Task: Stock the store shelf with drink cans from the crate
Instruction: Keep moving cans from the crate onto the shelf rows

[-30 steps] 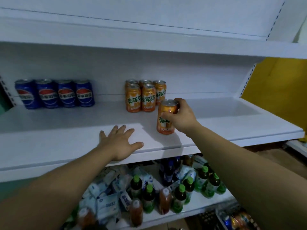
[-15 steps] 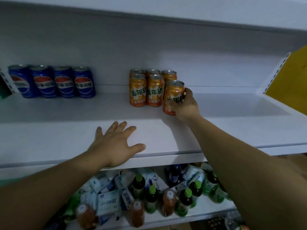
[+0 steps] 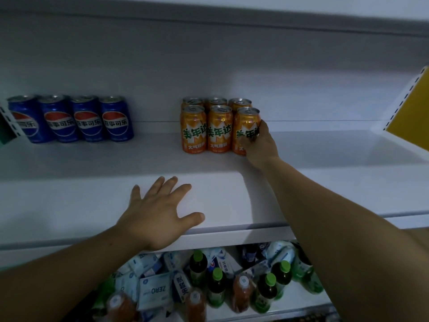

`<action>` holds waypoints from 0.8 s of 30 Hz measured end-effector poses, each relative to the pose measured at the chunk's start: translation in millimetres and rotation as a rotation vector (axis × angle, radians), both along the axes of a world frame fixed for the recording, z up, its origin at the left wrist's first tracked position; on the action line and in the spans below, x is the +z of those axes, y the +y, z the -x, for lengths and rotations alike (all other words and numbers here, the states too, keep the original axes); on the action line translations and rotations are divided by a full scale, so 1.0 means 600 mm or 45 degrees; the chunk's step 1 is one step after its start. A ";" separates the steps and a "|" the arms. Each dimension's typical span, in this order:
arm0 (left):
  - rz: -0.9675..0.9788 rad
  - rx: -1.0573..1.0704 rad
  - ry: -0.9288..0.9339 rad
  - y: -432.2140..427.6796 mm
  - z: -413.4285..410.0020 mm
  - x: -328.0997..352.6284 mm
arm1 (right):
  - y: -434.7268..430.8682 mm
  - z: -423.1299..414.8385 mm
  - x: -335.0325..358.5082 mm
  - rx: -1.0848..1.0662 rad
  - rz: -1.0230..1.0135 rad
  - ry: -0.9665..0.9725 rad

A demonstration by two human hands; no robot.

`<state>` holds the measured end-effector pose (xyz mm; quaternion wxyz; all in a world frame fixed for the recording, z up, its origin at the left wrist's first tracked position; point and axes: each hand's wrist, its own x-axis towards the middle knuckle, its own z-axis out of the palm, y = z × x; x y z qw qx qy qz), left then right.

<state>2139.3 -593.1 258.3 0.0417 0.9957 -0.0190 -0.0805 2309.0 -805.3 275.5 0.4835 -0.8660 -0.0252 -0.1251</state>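
Observation:
An orange drink can (image 3: 245, 123) stands upright on the white shelf (image 3: 69, 182) at the right end of the front row of orange cans (image 3: 205, 129). My right hand (image 3: 261, 145) grips it from the right side, fingers curled round it. Behind that row stand more orange cans. My left hand (image 3: 157, 214) lies flat on the shelf's front edge, fingers spread, holding nothing. The crate is out of view.
Several blue cola cans (image 3: 69, 119) stand in a row at the shelf's left. The lower shelf holds green-capped bottles (image 3: 216, 289) and white packets (image 3: 153, 289). A yellow panel (image 3: 411, 108) sits at the right. The shelf above overhangs.
My right hand carried the orange can from the shelf's front back to the right end of the orange row and set it down. My left hand stayed flat on the shelf edge.

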 end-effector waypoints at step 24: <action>0.367 -0.435 0.145 -0.150 0.014 0.104 | -0.186 0.331 0.141 -0.252 0.708 0.373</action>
